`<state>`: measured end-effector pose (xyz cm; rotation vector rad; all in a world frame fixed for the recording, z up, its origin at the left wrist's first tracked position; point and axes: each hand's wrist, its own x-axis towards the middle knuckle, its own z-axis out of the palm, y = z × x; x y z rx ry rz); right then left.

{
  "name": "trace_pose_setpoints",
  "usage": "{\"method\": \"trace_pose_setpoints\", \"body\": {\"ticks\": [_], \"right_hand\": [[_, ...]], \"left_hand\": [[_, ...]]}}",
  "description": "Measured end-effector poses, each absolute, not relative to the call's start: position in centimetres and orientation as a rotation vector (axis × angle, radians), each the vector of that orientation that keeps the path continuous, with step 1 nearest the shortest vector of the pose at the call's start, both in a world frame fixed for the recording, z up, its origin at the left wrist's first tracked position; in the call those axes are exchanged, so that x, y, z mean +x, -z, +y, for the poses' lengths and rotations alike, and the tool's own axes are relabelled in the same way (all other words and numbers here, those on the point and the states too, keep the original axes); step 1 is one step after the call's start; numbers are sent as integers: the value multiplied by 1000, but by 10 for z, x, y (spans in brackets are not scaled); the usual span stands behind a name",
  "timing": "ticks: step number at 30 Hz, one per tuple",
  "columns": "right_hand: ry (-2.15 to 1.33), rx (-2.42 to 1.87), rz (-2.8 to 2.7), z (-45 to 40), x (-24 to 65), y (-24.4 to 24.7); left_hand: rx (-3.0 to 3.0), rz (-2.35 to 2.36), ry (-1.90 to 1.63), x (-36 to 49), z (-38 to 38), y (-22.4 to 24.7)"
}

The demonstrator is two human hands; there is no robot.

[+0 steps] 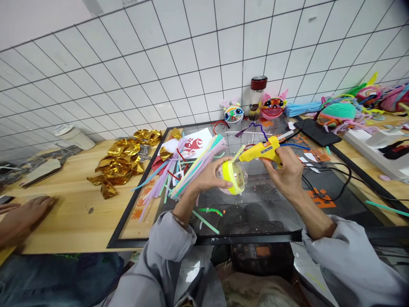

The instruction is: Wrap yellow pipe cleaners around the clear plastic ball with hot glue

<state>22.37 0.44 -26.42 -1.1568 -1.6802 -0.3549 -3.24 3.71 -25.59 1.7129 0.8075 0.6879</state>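
In my left hand [211, 175] is a clear, rounded plastic piece [242, 174] with bright yellow pipe cleaner wrapped round its middle. My fingers curl round its left side. A loose yellow pipe cleaner end sticks up from it. My right hand [286, 168] grips a yellow hot glue gun [260, 150], whose nozzle points left at the top of the plastic piece. Whether the nozzle touches it I cannot tell. Just left of my left hand lies a bundle of pastel pipe cleaners [204, 160].
A black-framed glass panel [204, 241] covers the table. Crumpled gold foil [123, 153] lies left. A bottle [256, 98] stands by the wall between two decorated animal faces. At right are a phone [318, 131], black cables [348, 170] and a white power strip [373, 153]. Another person's hand [27, 215] rests far left.
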Motion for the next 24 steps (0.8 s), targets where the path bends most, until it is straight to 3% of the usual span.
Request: {"method": "trace_pose_setpoints", "body": {"ticks": [24], "right_hand": [[462,-1114,-1684,3,223,262]], "left_hand": [[1731,829,-714,-32,38,258]]}}
